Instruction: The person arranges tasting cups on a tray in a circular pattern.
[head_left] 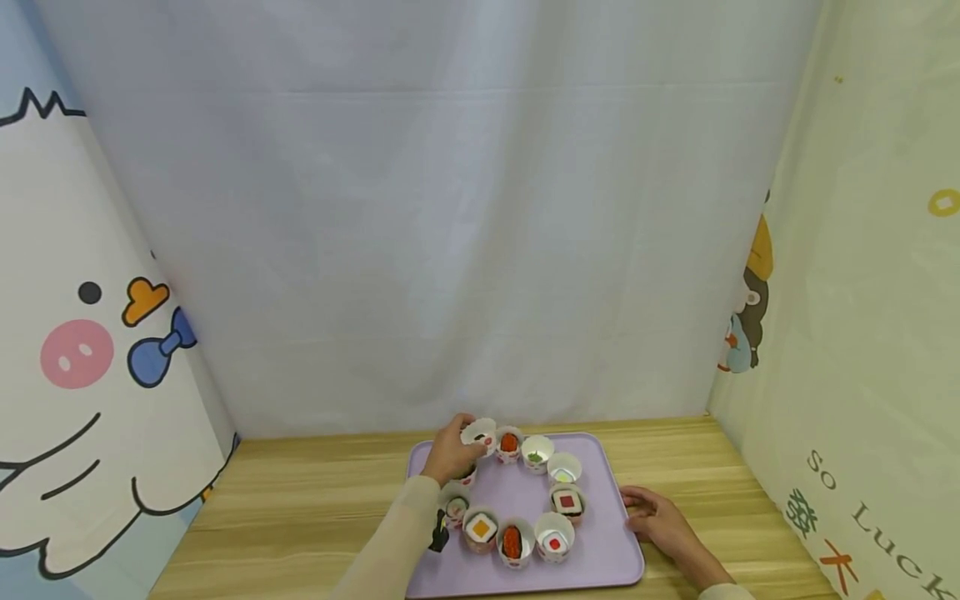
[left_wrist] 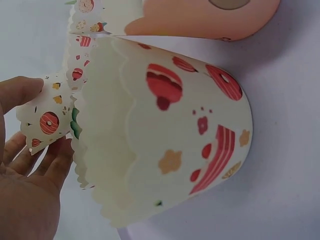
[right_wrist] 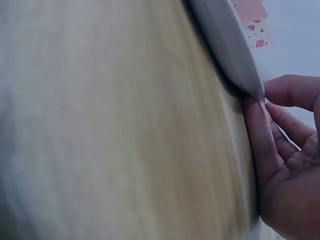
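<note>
My left hand (head_left: 448, 452) grips a printed paper cup (head_left: 480, 431) at the far left part of the purple tray (head_left: 607, 546). Something dark and red shows inside this cup. In the left wrist view, thumb and fingers lie on either side of the cup (left_wrist: 47, 112), beyond a nearer paper cup (left_wrist: 185, 125). My right hand (head_left: 660, 522) is at the tray's right edge. The right wrist view shows its thumb and a finger pinching the tray rim (right_wrist: 235, 55). Several paper cups form a ring on the tray, including one with an orange-topped sushi piece (head_left: 513, 542).
The tray lies on a wood-grain table (head_left: 322, 500). A pale curtain (head_left: 465, 250) hangs behind it, with printed cloths at the left (head_left: 97, 208) and right (head_left: 855, 292). A small black item (head_left: 438, 533) shows beside the left sleeve.
</note>
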